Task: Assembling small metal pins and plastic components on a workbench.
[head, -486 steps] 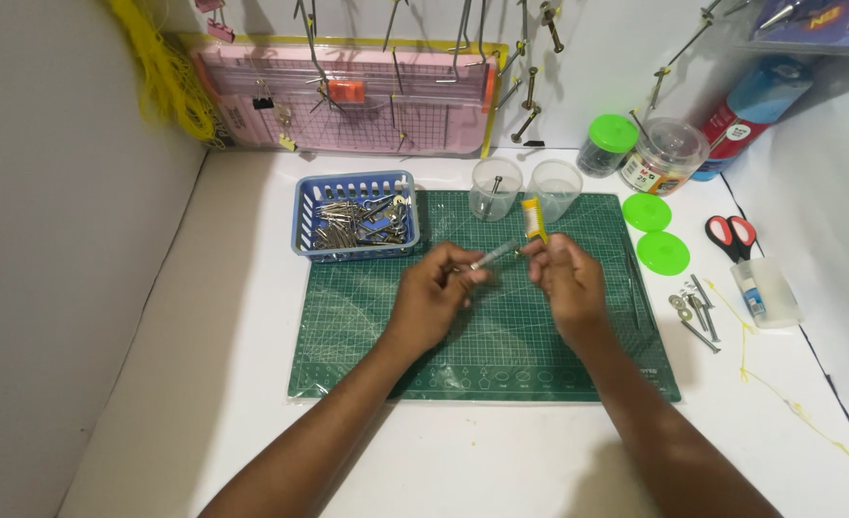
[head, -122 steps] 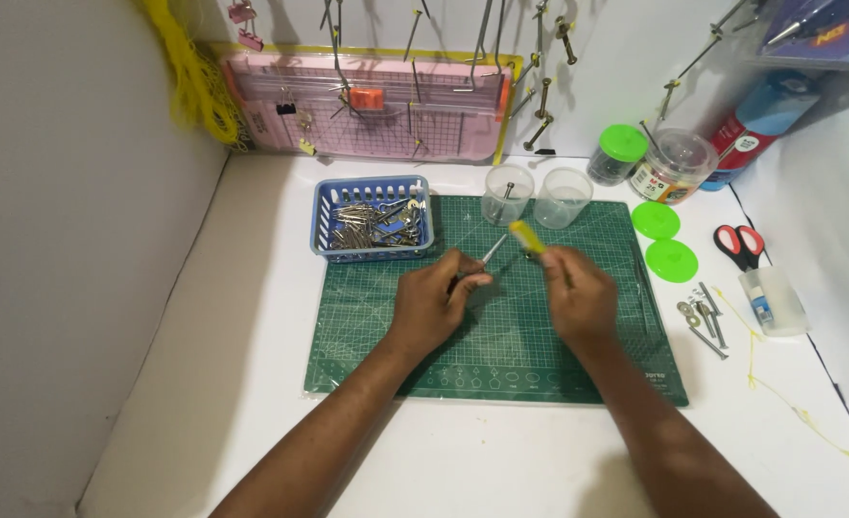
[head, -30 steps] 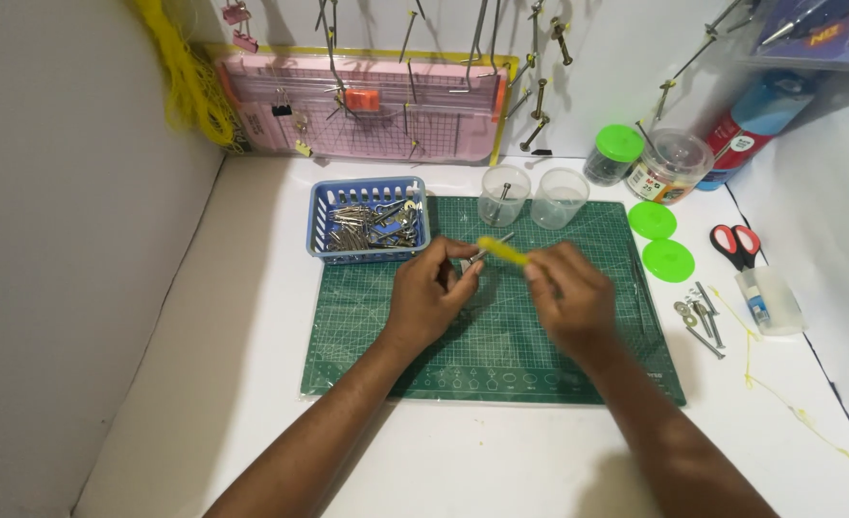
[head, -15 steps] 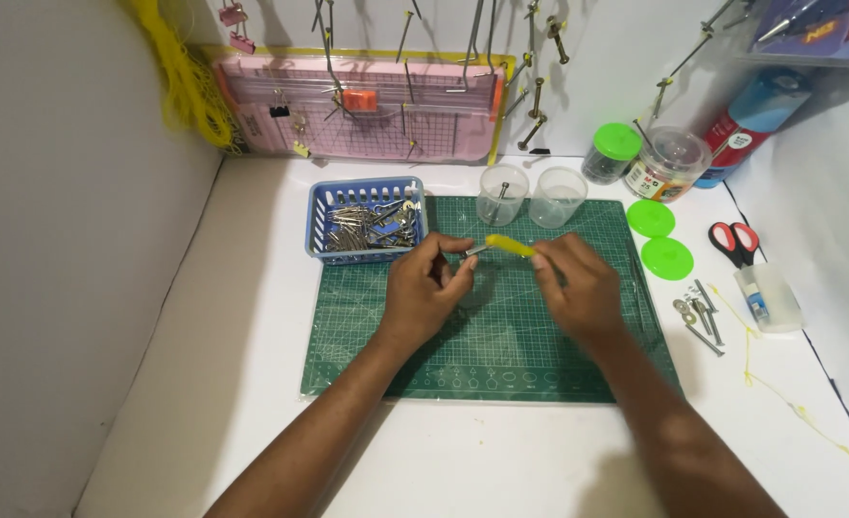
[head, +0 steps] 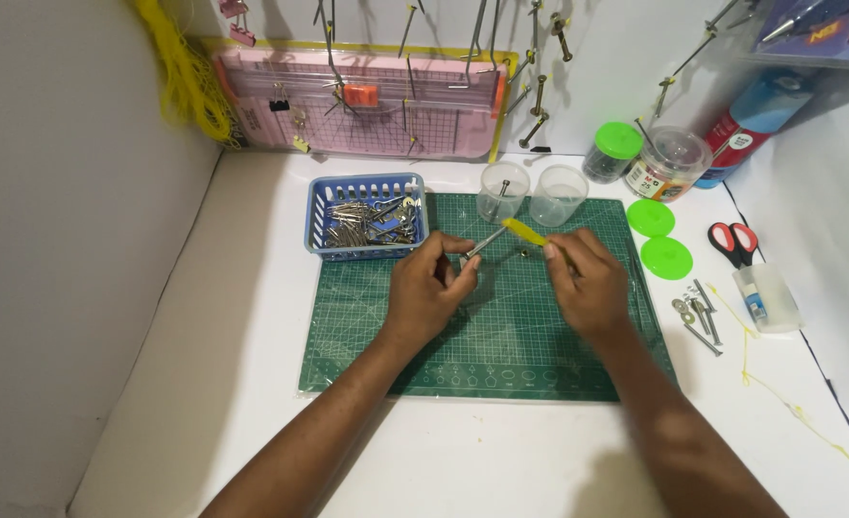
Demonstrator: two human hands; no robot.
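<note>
Head camera looks down on a green cutting mat (head: 501, 345) at the centre of the frame, where both hands work close together. Right hand (head: 589, 286), fingers curled shut, holds a screwdriver with a yellow handle (head: 523, 232); its metal shaft slants down-left toward the left hand (head: 429, 290). Left hand is pinched narrow around something small at the shaft's tip, too small to tell what. Just above the left hand, a blue basket (head: 321, 203) of metal parts overlaps the mat's upper left corner. Two clear cups (head: 530, 192) stand at the mat's top edge, just above the screwdriver.
</note>
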